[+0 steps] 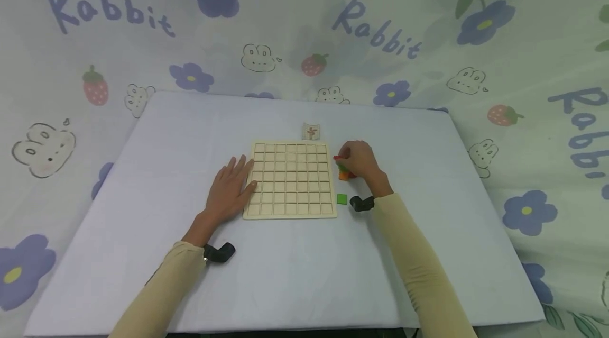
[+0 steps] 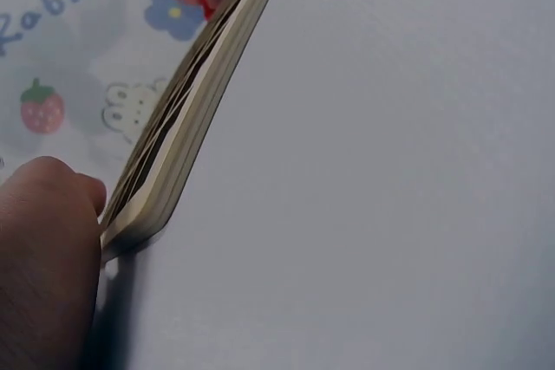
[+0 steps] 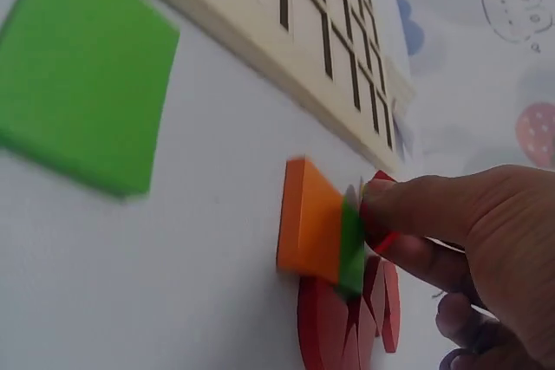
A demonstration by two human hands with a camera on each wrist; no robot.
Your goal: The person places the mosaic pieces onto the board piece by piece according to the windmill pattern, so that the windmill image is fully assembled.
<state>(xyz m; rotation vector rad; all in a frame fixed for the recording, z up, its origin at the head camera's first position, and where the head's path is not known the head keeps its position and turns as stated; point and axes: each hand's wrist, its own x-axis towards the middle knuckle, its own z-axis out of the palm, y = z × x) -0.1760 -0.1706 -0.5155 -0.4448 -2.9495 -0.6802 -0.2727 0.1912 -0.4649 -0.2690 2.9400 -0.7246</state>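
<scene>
A pale wooden grid board [image 1: 291, 182] lies flat on the white table. My left hand [image 1: 228, 190] rests along its left edge with fingers straight and spread, some of them over the rim. Right of the board, my right hand [image 1: 360, 160] pinches a small red piece [image 3: 378, 236] between thumb and finger. Close under those fingertips stand an orange square tile [image 3: 314, 227] and a green piece [image 3: 351, 253]. Several red pieces with rounded edges [image 3: 325, 327] sit beside them, partly hidden by the hand. A flat green square tile [image 1: 342, 199] lies nearer me, by the board's right edge.
Behind the board lies a small off-white piece with a reddish pinwheel-like mark [image 1: 311, 131]. A patterned cloth [image 1: 285, 15] hangs beyond the table's far edge. Black wrist cameras [image 1: 220, 253] jut out from both wrists.
</scene>
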